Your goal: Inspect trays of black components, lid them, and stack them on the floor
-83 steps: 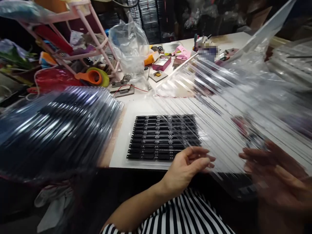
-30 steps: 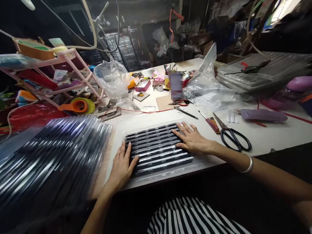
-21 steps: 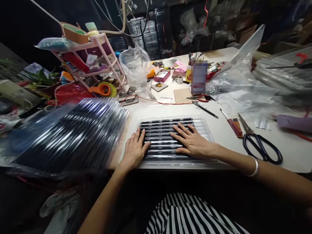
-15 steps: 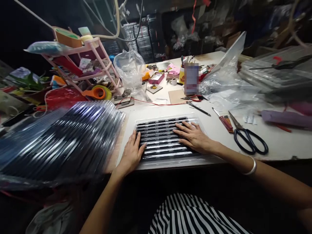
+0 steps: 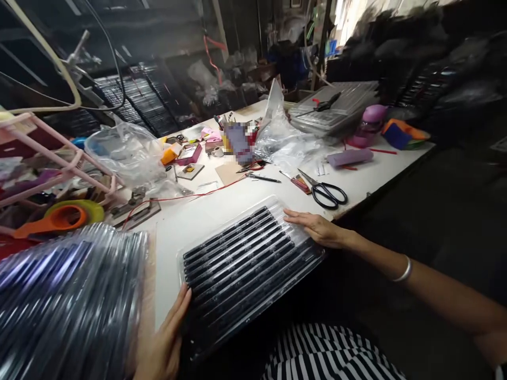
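A clear plastic tray (image 5: pixel 277 202) carries a row of several slim black sticks (image 5: pixel 233 248); their exact kind is unclear. It sits askew at the table's front, its near edge jutting past the tabletop. My left hand (image 5: pixel 170 322) grips the tray's left side, fingers along the rim and part of the palm out of frame. At the opposite side, my right hand (image 5: pixel 317 227) holds the right end, fingers stretched over the top and thumb hidden. Left of the tray lies a large stack of similar filled trays (image 5: pixel 79 301).
Scissors (image 5: pixel 329 194), a red-handled cutter (image 5: pixel 301 184) and a black pen (image 5: pixel 263 178) lie beyond the tray. Clear plastic bags (image 5: pixel 293 140) and a purple roll (image 5: pixel 350 157) are farther right. A pink rack (image 5: pixel 75 158) and an orange tape ring (image 5: pixel 67 219) stand left.
My hands have gone from lying on the sticks to the tray's two ends. The tray has turned and come nearer, past the table edge. The view has swung right.
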`<action>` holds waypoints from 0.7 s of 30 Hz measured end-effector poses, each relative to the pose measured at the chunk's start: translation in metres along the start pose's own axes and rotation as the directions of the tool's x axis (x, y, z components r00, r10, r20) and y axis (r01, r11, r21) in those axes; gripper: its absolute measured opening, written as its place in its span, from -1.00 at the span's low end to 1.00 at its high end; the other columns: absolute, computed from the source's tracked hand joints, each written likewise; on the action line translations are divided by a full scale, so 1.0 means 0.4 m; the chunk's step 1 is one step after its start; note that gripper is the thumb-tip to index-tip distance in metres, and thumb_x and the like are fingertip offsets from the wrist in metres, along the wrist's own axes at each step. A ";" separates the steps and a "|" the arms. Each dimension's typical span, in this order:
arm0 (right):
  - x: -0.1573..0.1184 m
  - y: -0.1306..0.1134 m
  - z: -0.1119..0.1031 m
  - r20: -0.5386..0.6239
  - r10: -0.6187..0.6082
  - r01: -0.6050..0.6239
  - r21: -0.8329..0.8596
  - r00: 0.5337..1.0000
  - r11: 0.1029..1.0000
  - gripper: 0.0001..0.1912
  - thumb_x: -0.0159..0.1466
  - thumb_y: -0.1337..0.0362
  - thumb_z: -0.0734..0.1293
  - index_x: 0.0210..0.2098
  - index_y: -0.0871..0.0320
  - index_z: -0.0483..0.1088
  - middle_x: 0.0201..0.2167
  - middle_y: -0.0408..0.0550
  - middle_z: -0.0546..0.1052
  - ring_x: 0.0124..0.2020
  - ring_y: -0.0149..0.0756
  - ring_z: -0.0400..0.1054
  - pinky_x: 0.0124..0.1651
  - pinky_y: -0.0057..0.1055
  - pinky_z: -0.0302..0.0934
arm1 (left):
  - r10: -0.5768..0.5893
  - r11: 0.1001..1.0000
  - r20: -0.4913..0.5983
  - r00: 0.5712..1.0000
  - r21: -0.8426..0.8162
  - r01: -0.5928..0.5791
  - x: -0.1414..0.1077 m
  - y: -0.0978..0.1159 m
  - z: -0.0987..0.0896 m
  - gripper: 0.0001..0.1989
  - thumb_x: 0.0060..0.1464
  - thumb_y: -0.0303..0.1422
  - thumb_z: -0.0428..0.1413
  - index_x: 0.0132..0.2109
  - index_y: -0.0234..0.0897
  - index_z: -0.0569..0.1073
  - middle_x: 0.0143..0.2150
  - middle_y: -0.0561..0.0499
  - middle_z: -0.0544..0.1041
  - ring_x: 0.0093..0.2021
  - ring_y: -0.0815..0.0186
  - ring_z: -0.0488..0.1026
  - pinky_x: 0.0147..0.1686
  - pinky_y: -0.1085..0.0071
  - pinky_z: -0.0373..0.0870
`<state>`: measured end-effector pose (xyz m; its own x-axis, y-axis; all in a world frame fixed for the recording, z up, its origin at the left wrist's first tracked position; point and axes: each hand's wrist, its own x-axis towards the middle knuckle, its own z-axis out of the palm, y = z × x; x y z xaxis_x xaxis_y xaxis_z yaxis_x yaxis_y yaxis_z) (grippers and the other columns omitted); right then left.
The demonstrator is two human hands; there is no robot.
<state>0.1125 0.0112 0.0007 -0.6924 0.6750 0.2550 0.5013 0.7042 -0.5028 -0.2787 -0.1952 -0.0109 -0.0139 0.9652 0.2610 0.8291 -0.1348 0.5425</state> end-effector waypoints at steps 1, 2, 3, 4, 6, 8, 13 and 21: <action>-0.021 -0.003 -0.017 0.042 -0.016 0.016 0.016 0.999 1.000 -0.45 0.23 0.50 0.06 0.19 0.15 0.26 0.28 0.02 0.20 0.26 -0.36 0.13 0.26 -0.26 0.09 | 0.012 1.000 0.020 1.000 -0.006 -0.012 -0.022 -0.001 -0.005 -0.29 0.01 -0.49 -0.12 0.29 0.18 0.11 0.33 0.23 0.16 0.28 0.18 0.17 0.25 0.13 0.11; -0.041 -0.007 -0.033 0.093 -0.035 0.033 0.028 0.995 0.999 -0.44 0.24 0.50 0.07 0.21 0.13 0.23 0.30 0.01 0.17 0.28 -0.36 0.10 0.27 -0.25 0.07 | 0.020 1.000 0.029 0.999 0.016 -0.020 -0.042 0.000 -0.006 -0.23 -0.05 -0.51 -0.12 0.30 0.21 0.07 0.33 0.24 0.15 0.28 0.15 0.16 0.24 0.09 0.12; -0.059 -0.012 -0.047 0.148 -0.057 0.052 0.033 0.987 0.998 -0.41 0.23 0.50 0.08 0.25 0.12 0.17 0.32 0.02 0.12 0.30 -0.34 0.04 0.28 -0.22 0.03 | 0.029 0.998 0.030 0.999 0.058 -0.030 -0.059 0.001 -0.002 -0.19 -0.08 -0.52 -0.11 0.31 0.21 0.04 0.34 0.22 0.14 0.28 0.12 0.16 0.24 0.05 0.11; -0.075 -0.016 -0.056 0.202 -0.080 0.075 0.029 0.976 0.997 -0.36 0.22 0.50 0.10 0.29 0.12 0.10 0.34 0.03 0.06 0.33 -0.31 -0.03 0.30 -0.17 -0.02 | 0.038 0.993 0.019 0.999 0.112 -0.040 -0.074 0.004 0.004 -0.17 -0.08 -0.54 -0.11 0.32 0.21 0.00 0.34 0.18 0.13 0.29 0.10 0.14 0.24 0.00 0.10; -0.097 -0.019 -0.058 0.265 -0.116 0.127 -0.025 0.957 0.992 -0.26 0.17 0.52 0.15 0.33 0.11 -0.04 0.37 0.06 -0.04 0.37 -0.23 -0.16 0.32 -0.05 -0.10 | 0.058 0.977 -0.033 0.998 0.210 -0.049 -0.092 0.010 0.026 -0.19 -0.02 -0.56 -0.13 0.34 0.19 -0.04 0.35 0.11 0.12 0.30 0.08 0.12 0.24 -0.08 0.05; -0.106 -0.010 -0.044 0.239 -0.133 0.165 -0.117 0.962 0.979 -0.28 0.20 0.46 0.19 0.33 0.15 -0.03 0.36 0.10 -0.01 0.38 -0.12 -0.21 0.29 0.07 -0.12 | 0.071 0.965 -0.105 0.992 0.260 -0.042 -0.098 0.015 0.048 -0.25 0.06 -0.52 -0.14 0.34 0.18 -0.04 0.36 0.07 0.12 0.30 0.08 0.13 0.23 -0.07 0.06; -0.059 0.029 -0.028 0.040 -0.266 0.269 -0.136 0.963 0.953 -0.60 0.35 0.24 0.15 0.15 0.20 0.28 0.20 0.13 0.33 0.31 -0.05 0.01 0.26 0.07 -0.05 | 0.012 0.985 -0.252 0.968 0.170 0.032 -0.055 0.030 0.035 -0.47 0.17 -0.33 -0.14 0.27 0.11 0.18 0.24 0.06 0.35 0.22 0.10 0.27 0.18 0.04 0.19; 0.186 -0.017 -0.072 -0.174 0.133 -0.121 0.076 0.976 0.990 -0.43 0.38 -0.05 -0.12 0.00 0.27 0.20 -0.43 0.05 0.57 -0.44 -0.22 0.49 -0.33 -0.30 0.34 | -0.311 0.889 -0.492 0.813 0.153 0.432 0.254 0.066 -0.117 -0.46 0.25 -0.10 -0.36 0.00 -0.38 0.33 -0.19 -0.21 0.52 -0.16 0.08 0.50 -0.17 0.14 0.44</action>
<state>0.0725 0.0630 0.0470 -0.5187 0.7904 0.3259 0.5403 0.5985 -0.5915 -0.2842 -0.1111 0.0675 -0.5438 0.7167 0.4366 0.8164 0.3312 0.4731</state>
